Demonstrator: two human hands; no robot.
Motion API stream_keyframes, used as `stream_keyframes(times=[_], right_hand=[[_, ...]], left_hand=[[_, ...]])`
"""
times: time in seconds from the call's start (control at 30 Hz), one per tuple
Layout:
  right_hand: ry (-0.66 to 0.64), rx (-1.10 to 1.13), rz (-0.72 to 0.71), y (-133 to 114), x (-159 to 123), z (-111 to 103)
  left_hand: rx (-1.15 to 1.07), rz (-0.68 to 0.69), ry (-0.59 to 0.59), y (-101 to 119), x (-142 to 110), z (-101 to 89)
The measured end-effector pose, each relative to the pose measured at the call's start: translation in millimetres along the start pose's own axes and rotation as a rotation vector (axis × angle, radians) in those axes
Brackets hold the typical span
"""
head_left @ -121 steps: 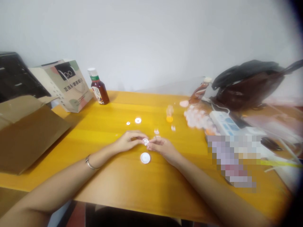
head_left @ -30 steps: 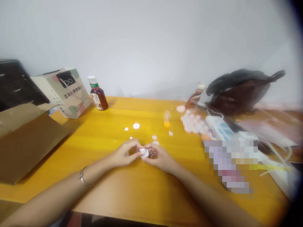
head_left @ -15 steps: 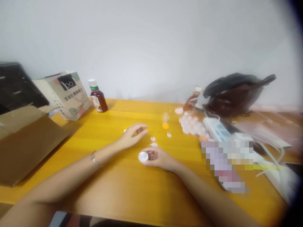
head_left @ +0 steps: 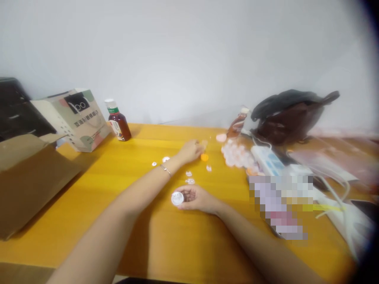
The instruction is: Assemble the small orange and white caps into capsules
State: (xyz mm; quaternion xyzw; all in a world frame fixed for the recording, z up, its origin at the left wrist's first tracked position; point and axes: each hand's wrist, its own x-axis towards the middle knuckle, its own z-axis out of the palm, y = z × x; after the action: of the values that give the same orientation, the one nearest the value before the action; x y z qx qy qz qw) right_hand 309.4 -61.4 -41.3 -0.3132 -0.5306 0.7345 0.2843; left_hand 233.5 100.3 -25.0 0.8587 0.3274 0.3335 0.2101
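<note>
My left hand is stretched across the table, its fingers curled at the clear upper part of a small bottle. That small clear bottle stands with its orange end down on the wood. My right hand rests near the table's middle, fingers closed around a round white container whose open-looking face is turned to me. Between the hands lie small white cutouts with dark marks, one spotted cutout and one above it. Another white cutout lies below the bottle.
White pieces lie by my left wrist. A dark red bottle, a printed paper bag and a brown cardboard bag stand left. On the right are a pale beaded bundle, a power strip, a leaning drink bottle and a dark bag.
My left hand has moved forward and right to the small clear bottle, uncovering a white piece on the table. My right hand keeps its hold on the white container.
</note>
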Motion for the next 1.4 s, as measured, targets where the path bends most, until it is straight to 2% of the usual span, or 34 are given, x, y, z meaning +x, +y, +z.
stream_keyframes(times=[0.2,0.33,0.43,0.5,0.63,0.77,0.87,1.17,1.4], right_hand=[[0.063,-0.043,-0.002,-2,1,1],[0.078,-0.025,-0.026,-2,2,1],[0.11,-0.001,-0.025,-1,3,0],[0.135,0.026,-0.03,0,4,-1],[0.205,0.064,-0.061,2,9,-1],[0.251,0.028,-0.077,2,10,1],[0.258,-0.009,-0.084,1,9,2],[0.223,-0.024,-0.101,1,8,2],[0.225,-0.03,-0.115,-1,7,5]], left_hand=[[-0.047,-0.043,0.045,-10,-27,-10.9],[-0.133,-0.115,0.184,-3,-35,-9.7],[-0.207,-0.165,0.283,7,-49,-16.1],[-0.274,-0.191,0.316,14,-67,-25.6],[-0.548,-0.306,0.379,27,-118,-48.1],[-0.62,-0.328,0.429,39,-153,-61.6],[-0.646,-0.269,0.417,44,-158,-61.3],[-0.556,-0.122,0.224,44,-163,-45.7],[-0.539,-0.091,0.194,43,-165,-46.1]])
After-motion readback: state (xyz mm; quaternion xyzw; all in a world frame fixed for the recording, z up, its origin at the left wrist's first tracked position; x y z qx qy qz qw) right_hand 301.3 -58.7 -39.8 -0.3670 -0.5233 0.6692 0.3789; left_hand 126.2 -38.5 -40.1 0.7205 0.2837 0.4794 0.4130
